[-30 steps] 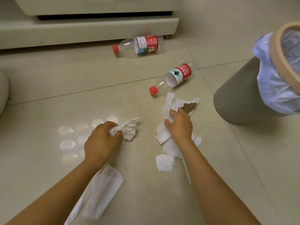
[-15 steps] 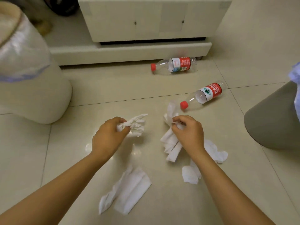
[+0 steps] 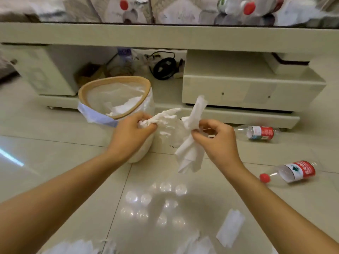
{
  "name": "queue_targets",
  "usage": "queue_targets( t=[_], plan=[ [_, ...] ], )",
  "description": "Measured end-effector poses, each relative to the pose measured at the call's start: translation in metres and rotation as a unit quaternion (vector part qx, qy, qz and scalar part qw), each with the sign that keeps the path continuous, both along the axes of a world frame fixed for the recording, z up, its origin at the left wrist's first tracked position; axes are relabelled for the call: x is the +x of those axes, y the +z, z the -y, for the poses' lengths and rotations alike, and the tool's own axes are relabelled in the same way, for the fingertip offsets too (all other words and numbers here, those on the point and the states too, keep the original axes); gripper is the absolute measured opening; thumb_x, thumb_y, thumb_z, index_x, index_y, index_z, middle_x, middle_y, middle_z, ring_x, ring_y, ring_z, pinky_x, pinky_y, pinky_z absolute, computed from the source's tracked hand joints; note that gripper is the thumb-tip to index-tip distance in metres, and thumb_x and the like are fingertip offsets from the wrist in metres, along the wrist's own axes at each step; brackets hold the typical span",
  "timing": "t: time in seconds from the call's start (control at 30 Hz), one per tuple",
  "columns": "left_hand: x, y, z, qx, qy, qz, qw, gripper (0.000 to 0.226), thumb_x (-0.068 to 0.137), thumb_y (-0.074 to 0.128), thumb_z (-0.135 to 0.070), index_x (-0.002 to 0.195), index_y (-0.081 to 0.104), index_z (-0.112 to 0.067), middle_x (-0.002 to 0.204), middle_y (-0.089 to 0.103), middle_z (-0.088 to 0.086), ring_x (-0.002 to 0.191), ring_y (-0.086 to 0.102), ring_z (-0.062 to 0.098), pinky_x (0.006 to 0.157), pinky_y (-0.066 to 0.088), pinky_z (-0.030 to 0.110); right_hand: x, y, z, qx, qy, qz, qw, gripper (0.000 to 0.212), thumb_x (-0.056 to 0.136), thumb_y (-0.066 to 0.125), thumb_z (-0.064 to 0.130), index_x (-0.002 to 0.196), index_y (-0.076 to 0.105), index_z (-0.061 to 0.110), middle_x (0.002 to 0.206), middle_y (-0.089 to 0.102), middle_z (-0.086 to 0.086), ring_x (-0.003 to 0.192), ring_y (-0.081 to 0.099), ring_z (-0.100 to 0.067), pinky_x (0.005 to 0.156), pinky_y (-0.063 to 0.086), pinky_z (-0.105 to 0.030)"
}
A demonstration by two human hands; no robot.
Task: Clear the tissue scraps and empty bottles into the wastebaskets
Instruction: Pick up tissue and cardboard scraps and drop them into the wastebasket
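Note:
My left hand (image 3: 131, 133) grips a crumpled white tissue (image 3: 165, 116) just right of the white wastebasket (image 3: 146, 99), which has a tan rim, a plastic liner and tissue inside. My right hand (image 3: 218, 139) pinches a long white tissue scrap (image 3: 191, 143) that hangs in the air beside the basket. Two empty bottles with red labels lie on the floor at the right: one near the cabinet base (image 3: 258, 132), one closer with a red cap (image 3: 291, 173). More tissue scraps lie on the floor at the bottom (image 3: 230, 228) (image 3: 78, 248).
A cream low table (image 3: 165, 33) with a drawer unit (image 3: 247, 88) stands behind the basket. Bottles and paper lie on its glass top (image 3: 247, 8). Cables and a black object (image 3: 165, 68) sit beneath it. Glossy floor tiles (image 3: 55, 162) reflect ceiling lights.
Both hands have lifted their tissues off the floor and up toward the white wastebasket. The view has swung left and up, so the grey basket at the right is out of view.

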State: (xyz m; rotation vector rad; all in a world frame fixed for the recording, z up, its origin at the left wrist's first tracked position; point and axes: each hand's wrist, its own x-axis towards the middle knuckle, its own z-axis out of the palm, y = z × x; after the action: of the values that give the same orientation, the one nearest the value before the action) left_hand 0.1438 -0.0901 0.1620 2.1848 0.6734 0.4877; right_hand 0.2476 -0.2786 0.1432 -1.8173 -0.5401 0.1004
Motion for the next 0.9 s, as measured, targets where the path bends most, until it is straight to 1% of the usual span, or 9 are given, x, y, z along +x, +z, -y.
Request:
queue_targets(
  t=[0.13,0.23,0.3,0.37,0.5,0.6,0.67,0.77,0.9],
  plan=[
    [-0.002,0.043,-0.041,0.036,0.031,0.050,0.998,0.012,0.086,0.066,-0.032,0.097,0.064,-0.026,0.080,0.063,-0.013,0.077,0.061,0.006,0.065,0.054,0.027,0.004,0.045,-0.056,0.042,0.019,0.034,0.998,0.016,0.080,0.072,0.017,0.096,0.072,0.020,0.089,0.069,0.006,0.076,0.061,-0.004,0.064,0.048,-0.010],
    [-0.001,0.073,-0.072,0.079,0.065,0.078,0.992,0.017,0.082,0.069,-0.036,0.098,0.066,-0.028,0.086,0.063,-0.013,0.081,0.061,0.008,0.068,0.052,0.027,0.005,0.073,-0.097,0.062,0.036,0.057,0.996,0.017,0.081,0.072,0.017,0.097,0.070,0.022,0.090,0.068,0.007,0.078,0.063,-0.004,0.066,0.053,-0.016],
    [0.002,0.084,-0.096,0.097,0.075,0.076,0.990,0.022,0.082,0.069,-0.036,0.102,0.066,-0.026,0.091,0.063,-0.009,0.079,0.059,0.007,0.063,0.049,0.023,0.008,0.087,-0.126,0.062,0.051,0.069,0.994,0.016,0.081,0.072,0.018,0.097,0.070,0.022,0.092,0.068,0.006,0.081,0.063,-0.007,0.068,0.054,-0.019],
    [0.006,0.085,-0.121,0.097,0.094,0.060,0.989,0.027,0.082,0.070,-0.035,0.106,0.065,-0.023,0.097,0.064,-0.005,0.082,0.059,0.012,0.067,0.051,0.027,0.012,0.097,-0.154,0.066,0.065,0.052,0.994,0.015,0.082,0.071,0.018,0.096,0.068,0.022,0.092,0.067,0.004,0.082,0.064,-0.009,0.070,0.054,-0.022],
    [0.014,0.065,-0.163,0.018,0.146,0.025,0.989,0.046,0.077,0.074,-0.042,0.113,0.058,-0.018,0.106,0.061,0.000,0.094,0.060,0.022,0.082,0.056,0.043,0.021,0.106,-0.203,0.090,0.066,0.013,0.994,0.012,0.080,0.072,0.013,0.089,0.067,0.019,0.081,0.067,0.002,0.076,0.064,-0.014,0.067,0.053,-0.025],
    [0.017,0.049,-0.179,-0.035,0.171,0.015,0.985,0.064,0.076,0.073,-0.049,0.124,0.052,-0.011,0.119,0.059,0.008,0.103,0.059,0.027,0.087,0.054,0.044,0.023,0.098,-0.229,0.084,0.058,0.001,0.995,0.013,0.080,0.072,0.011,0.090,0.067,0.017,0.085,0.068,-0.002,0.075,0.062,-0.013,0.062,0.048,-0.019],
    [0.019,0.040,-0.183,-0.100,0.172,0.032,0.979,0.073,0.082,0.069,-0.048,0.138,0.040,-0.012,0.138,0.049,0.010,0.118,0.053,0.030,0.093,0.052,0.046,0.026,0.089,-0.240,0.064,0.045,-0.009,0.997,0.015,0.080,0.071,0.011,0.093,0.067,0.017,0.088,0.068,-0.002,0.076,0.060,-0.010,0.062,0.046,-0.017],
    [0.021,0.029,-0.185,-0.170,0.161,0.058,0.971,0.072,0.093,0.055,-0.045,0.150,0.021,-0.018,0.151,0.034,0.009,0.132,0.042,0.032,0.103,0.045,0.049,0.030,0.073,-0.249,0.035,0.027,-0.029,0.999,0.018,0.081,0.069,0.009,0.098,0.067,0.014,0.093,0.068,-0.003,0.083,0.061,-0.013,0.069,0.046,-0.021],
    [0.017,0.016,-0.188,-0.180,0.126,0.060,0.974,0.063,0.098,0.042,-0.046,0.151,0.019,-0.021,0.154,0.031,0.007,0.135,0.039,0.029,0.109,0.039,0.049,0.035,0.051,-0.254,-0.036,0.012,-0.022,0.999,0.014,0.082,0.061,0.006,0.092,0.069,0.013,0.089,0.069,-0.004,0.086,0.064,-0.021,0.076,0.055,-0.035]
  ],
)
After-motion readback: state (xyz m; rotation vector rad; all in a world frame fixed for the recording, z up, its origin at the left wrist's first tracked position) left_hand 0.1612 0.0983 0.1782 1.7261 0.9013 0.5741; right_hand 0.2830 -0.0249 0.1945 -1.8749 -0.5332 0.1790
